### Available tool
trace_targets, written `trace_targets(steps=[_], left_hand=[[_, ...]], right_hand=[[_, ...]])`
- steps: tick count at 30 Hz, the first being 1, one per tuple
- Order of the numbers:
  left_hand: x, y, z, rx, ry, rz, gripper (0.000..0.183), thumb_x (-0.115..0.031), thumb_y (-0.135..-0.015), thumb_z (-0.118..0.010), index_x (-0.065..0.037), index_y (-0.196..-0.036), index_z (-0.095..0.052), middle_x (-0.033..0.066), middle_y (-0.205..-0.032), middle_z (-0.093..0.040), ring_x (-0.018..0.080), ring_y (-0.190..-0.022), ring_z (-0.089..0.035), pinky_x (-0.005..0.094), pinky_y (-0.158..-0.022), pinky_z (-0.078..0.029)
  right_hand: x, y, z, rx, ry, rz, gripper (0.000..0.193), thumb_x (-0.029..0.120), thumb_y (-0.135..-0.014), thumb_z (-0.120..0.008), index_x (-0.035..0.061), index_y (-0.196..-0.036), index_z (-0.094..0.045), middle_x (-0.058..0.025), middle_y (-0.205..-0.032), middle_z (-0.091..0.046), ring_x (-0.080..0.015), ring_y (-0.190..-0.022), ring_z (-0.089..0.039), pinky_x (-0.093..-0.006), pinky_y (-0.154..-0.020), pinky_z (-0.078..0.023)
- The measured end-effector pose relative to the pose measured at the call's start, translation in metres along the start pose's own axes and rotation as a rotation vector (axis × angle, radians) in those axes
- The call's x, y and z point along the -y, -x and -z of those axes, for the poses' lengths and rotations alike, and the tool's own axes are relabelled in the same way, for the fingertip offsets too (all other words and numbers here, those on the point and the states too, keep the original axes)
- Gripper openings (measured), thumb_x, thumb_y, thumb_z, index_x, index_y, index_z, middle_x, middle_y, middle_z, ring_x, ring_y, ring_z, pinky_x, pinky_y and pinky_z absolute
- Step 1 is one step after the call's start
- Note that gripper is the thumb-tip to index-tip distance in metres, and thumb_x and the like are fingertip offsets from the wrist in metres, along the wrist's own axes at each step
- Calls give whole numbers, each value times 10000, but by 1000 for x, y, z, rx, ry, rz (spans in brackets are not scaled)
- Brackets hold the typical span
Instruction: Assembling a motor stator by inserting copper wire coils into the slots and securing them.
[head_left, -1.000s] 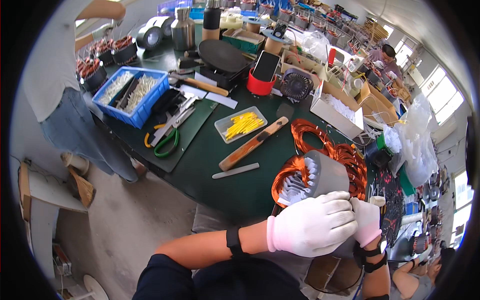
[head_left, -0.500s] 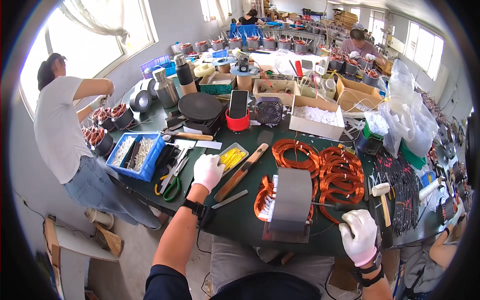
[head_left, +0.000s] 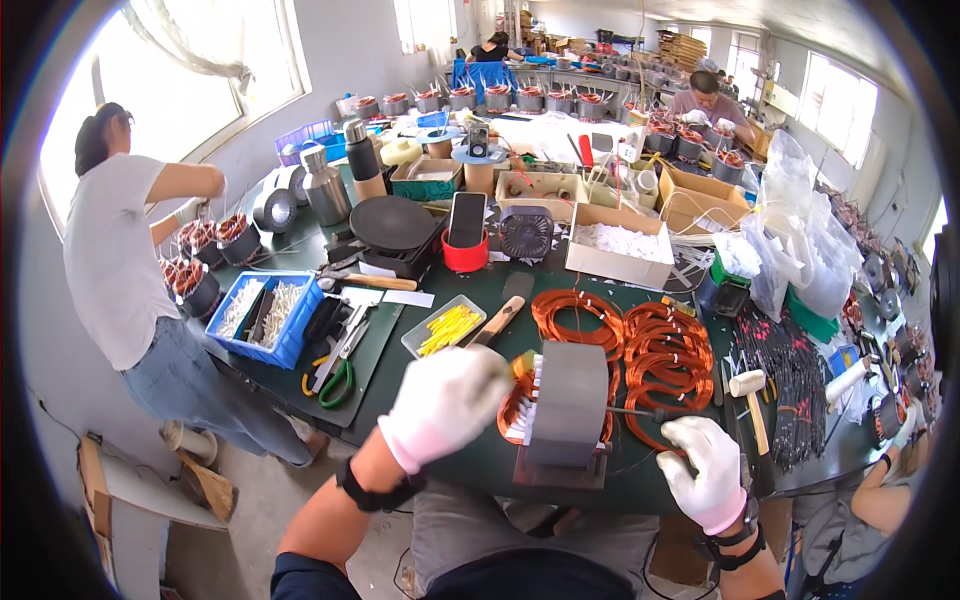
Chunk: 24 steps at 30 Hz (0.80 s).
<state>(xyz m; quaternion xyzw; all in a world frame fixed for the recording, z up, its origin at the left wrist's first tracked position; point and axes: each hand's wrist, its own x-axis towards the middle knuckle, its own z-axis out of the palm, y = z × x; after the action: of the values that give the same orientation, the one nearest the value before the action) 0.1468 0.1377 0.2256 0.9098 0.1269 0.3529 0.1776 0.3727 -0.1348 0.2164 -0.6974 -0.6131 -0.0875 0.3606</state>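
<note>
A grey stator core (head_left: 572,405) with white slot liners and copper windings stands on a small base at the table's front. My left hand (head_left: 450,400), white-gloved, is at its left side, fingers closed; a small blurred yellow piece (head_left: 523,364) shows at the fingertips. My right hand (head_left: 705,470), also gloved, hovers at the table edge right of the stator with curled fingers; what lies in them is hidden. Close to it a dark-handled rod (head_left: 655,413) points into the stator. Copper wire coils (head_left: 668,350) lie behind. Yellow tubes (head_left: 448,328) fill a clear tray (head_left: 472,302).
A mallet (head_left: 755,405) and black sleeved leads (head_left: 785,390) lie right. Scissors (head_left: 345,350) and a blue bin (head_left: 262,350) are left. A phone (head_left: 466,220), a fan (head_left: 526,232) and a paper-filled box (head_left: 620,270) stand behind. Co-workers (head_left: 140,240) are nearby.
My left hand has moved right and nearer, from the tray of yellow tubes to the stator's left side, with a yellow piece now at its fingertips. My right hand has barely moved.
</note>
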Motion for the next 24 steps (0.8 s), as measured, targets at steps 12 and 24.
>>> trace_targets(steps=[12,24], left_hand=[[-40,55,-13,182,240,-189,283,-105,-773,-787,-82,-1037,-686,35,-825,-639,239,-731,-658,382,-602,-539],[61,52,-40,98,247,282,118,-168,-903,-770,-71,-903,-703,113,-764,-695,311,-730,-713,389,-666,-564]], right_hand=[[62,-39,-23,398,-18,148,125,247,-730,-798,155,-794,-743,-19,-643,-651,-263,-592,-666,-391,-544,-505],[-39,-40,-27,418,348,-301,80,70,-838,-685,-7,-853,-702,-182,-733,-684,-361,-688,-700,-399,-638,-524]])
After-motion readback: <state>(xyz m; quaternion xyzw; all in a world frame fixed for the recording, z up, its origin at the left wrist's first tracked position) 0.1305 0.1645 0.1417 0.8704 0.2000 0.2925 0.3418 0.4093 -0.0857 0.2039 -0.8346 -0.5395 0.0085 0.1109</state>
